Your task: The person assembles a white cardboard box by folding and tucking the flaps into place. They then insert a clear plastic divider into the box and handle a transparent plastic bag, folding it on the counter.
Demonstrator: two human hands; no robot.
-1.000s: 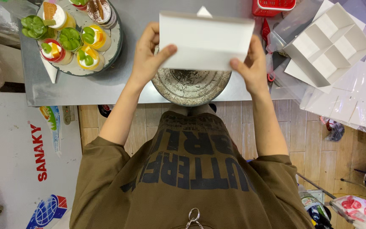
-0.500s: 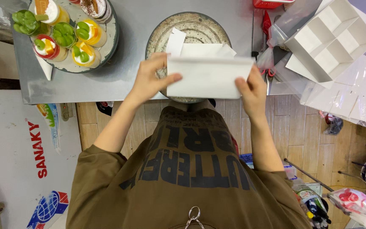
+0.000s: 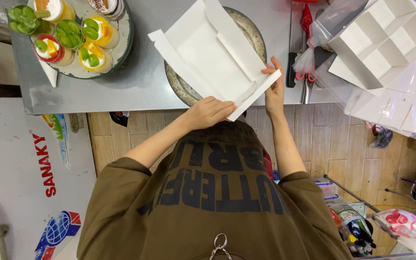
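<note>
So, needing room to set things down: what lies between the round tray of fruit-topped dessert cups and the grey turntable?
Only bare grey steel tabletop, seen in the head view.

- A grey metal bench [image 3: 140, 91] spans the top of the view.
- A round tray [image 3: 121, 48] of fruit-topped dessert cups sits at its left.
- A round stone-patterned turntable [image 3: 181, 86] stands at centre.
- A white divided box [image 3: 386, 41], clear wrap and red-handled scissors [image 3: 306, 79] lie at right.
</note>
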